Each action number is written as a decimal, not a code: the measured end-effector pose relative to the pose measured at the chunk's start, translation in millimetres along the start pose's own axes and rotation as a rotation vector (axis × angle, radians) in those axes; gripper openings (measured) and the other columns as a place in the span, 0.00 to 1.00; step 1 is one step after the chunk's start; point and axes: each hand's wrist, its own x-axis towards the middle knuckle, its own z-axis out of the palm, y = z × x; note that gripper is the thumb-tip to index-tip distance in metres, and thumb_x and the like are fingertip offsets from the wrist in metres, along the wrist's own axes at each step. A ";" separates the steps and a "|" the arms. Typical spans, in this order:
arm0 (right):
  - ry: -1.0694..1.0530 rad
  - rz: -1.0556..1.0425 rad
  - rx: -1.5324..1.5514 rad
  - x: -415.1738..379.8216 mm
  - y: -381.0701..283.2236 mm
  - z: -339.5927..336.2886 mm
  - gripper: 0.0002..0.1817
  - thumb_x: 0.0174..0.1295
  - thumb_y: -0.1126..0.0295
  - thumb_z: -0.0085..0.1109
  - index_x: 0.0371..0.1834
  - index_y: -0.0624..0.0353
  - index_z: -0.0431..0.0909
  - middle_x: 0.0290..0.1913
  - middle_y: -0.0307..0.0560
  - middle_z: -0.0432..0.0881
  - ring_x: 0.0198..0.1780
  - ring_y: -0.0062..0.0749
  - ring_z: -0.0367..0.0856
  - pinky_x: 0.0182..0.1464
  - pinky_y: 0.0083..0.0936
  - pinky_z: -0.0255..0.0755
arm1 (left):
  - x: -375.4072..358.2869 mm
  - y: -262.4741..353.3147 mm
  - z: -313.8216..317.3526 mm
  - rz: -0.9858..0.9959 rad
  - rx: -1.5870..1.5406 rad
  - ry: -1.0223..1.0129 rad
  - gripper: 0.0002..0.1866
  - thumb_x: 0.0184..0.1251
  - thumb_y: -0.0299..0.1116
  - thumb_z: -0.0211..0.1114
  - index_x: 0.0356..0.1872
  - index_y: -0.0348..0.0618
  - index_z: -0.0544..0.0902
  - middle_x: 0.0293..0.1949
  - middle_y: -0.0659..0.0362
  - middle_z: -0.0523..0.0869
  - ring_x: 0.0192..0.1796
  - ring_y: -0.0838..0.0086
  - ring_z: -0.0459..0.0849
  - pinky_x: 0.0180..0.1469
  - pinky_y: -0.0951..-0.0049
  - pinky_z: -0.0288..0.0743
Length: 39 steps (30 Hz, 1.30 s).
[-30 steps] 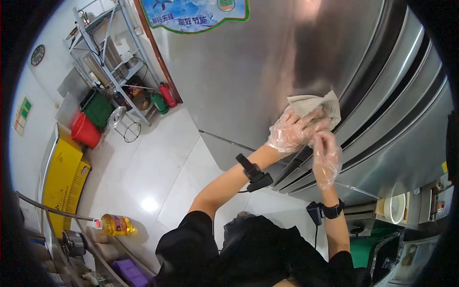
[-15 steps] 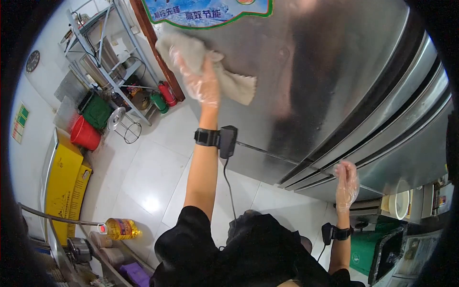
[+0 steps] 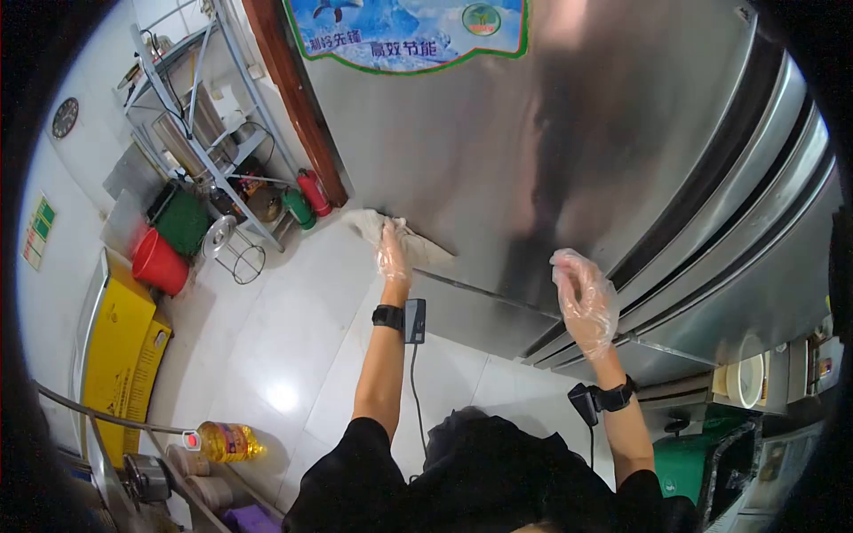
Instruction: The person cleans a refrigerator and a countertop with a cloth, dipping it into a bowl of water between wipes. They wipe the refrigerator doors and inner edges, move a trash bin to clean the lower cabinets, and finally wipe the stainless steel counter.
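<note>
A person's gloved left hand (image 3: 392, 253) is gripping a pale cloth (image 3: 421, 246) at the lower left edge of a steel cabinet (image 3: 444, 160); the gloved right hand (image 3: 590, 308) is hovering near it, fingers loosely curled; above, a blue sticker (image 3: 409, 25) is reading "制冷先锋" and "高效节能"; a yellow bottle (image 3: 211, 441) is showing a label (image 3: 238, 442) too small to read.

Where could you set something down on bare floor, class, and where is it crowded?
Bare floor lies between the yellow box, the oil bottle and the left forearm. It is crowded around the metal rack, with the red bucket and red cylinder.
</note>
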 end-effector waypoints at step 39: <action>0.492 0.073 -0.329 -60.9 2.5 -95.0 0.09 0.61 0.79 0.57 0.41 0.54 0.80 0.39 0.42 0.82 0.33 0.29 0.80 0.37 0.23 0.74 | -69.7 371.0 208.8 1.767 0.416 0.081 0.37 0.51 0.42 0.71 0.65 0.47 0.71 0.69 0.45 0.66 0.69 0.47 0.64 0.68 0.54 0.61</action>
